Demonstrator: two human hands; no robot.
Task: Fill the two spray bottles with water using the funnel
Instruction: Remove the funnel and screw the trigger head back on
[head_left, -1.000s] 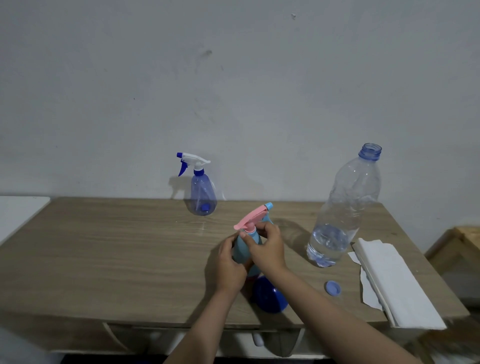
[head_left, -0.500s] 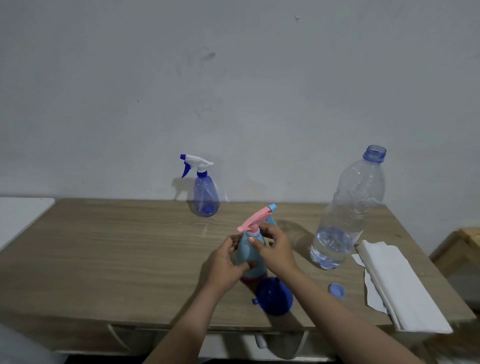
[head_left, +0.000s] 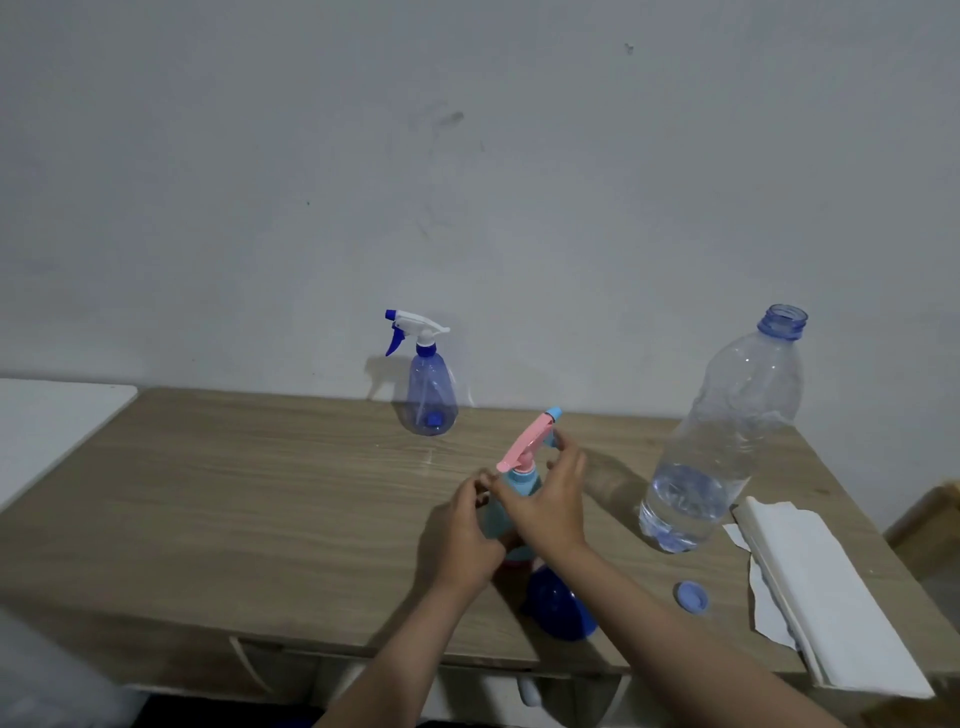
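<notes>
While the left hand (head_left: 470, 530) grips the teal bottle (head_left: 511, 506), the right hand's (head_left: 550, 499) fingers (head_left: 563, 449) have turned round its pink head (head_left: 524, 444), likely screwing it after filling.

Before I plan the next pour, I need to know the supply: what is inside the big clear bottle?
The big clear bottle holds water in its lower part only; above that it looks empty. Its mouth is open, and its cap lies on the table. Nothing covers it.

Both hands, left (head_left: 470, 525) and right (head_left: 545, 499), grip the pink-topped spray bottle (head_left: 514, 486). Blue funnel (head_left: 563, 605) lies beside it on the worktop (head_left: 234, 509).
</notes>
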